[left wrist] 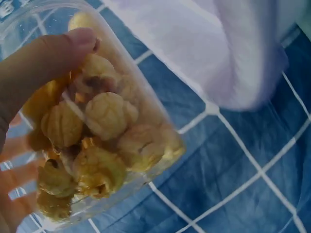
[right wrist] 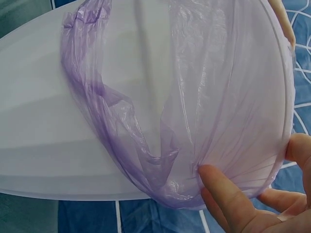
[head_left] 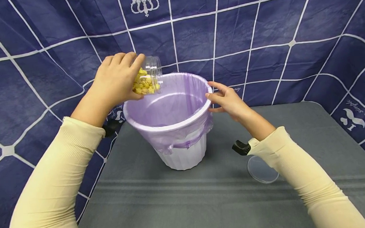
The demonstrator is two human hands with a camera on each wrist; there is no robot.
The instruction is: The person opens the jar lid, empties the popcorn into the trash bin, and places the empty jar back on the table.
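Left hand (head_left: 117, 78): gripping the jar (head_left: 155, 70), thumb and fingers wrapping round it.
Jar: tilting sideways above the bin's left rim, containing popcorn (head_left: 144, 83).
Right hand (head_left: 229, 102): pinching the rim of the bin (head_left: 185, 159).
Bin: standing near the tabletop's (head_left: 188, 207) far left corner, wearing a purple bag (head_left: 187, 140).
Lid (head_left: 263, 171): lying between bin and tabletop's right edge.

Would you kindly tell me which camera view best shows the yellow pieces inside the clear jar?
The left wrist view: the yellow pieces appear large, individually distinguishable through the clear jar. The head view shows them smaller, partly covered by the left hand; the right wrist view shows none.
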